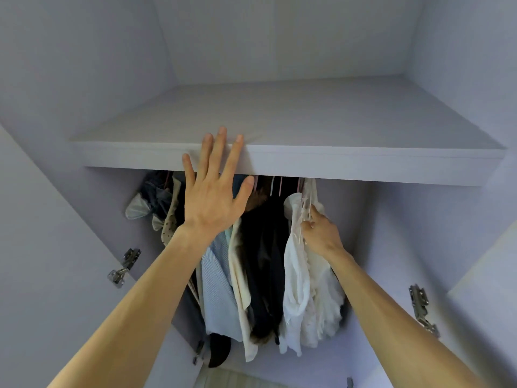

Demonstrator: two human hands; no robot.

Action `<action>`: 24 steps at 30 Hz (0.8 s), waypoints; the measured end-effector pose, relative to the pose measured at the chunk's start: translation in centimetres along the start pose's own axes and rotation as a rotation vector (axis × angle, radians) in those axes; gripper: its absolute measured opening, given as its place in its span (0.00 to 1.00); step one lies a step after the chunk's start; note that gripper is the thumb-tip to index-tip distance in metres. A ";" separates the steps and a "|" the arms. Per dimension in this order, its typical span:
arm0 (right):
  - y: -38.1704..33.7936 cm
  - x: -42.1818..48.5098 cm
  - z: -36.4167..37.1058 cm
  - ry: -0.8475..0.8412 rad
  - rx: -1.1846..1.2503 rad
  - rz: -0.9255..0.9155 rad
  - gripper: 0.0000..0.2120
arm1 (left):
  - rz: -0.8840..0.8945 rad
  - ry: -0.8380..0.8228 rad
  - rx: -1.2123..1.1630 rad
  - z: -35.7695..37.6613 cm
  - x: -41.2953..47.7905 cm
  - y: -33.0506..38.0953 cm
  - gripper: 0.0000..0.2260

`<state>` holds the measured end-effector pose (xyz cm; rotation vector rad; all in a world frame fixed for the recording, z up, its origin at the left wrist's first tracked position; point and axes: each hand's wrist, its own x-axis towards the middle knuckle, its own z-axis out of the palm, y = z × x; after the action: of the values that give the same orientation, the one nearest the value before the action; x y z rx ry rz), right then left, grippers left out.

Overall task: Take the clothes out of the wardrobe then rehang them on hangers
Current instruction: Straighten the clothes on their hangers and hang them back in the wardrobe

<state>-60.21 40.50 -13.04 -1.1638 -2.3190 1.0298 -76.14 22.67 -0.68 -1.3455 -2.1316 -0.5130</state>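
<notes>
Wardrobe interior, read against the shelf (363,163). Below the shelf's left end, a door hinge (123,268) shows that the door stands open. The left grip (214,191) lies flat and open, fingers spread, fingertips over the shelf's front edge; we judge that it braces the body while the other arm reaches in. Under the shelf hang the clothes: a striped blue shirt (218,289), a cream garment (237,275) and dark garments (265,261), their hanger necks (280,186) vanishing behind the shelf edge. Rightmost under the shelf hangs a white garment (296,275); the right grip (321,233) pinches its upper part, thumb and fingers curled on the fabric. We take this as the piece chosen for lifting out.
</notes>
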 end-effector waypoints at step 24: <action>-6.8 -32.8 12.6 -0.419 0.014 -0.517 0.11 | -0.945 -0.678 -0.010 -14.2 -48.9 -3.5 0.29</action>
<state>-51.47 5.94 -16.09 -0.3102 -2.7060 1.1564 -59.15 -20.97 -21.09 -0.4293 -3.3017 -0.4340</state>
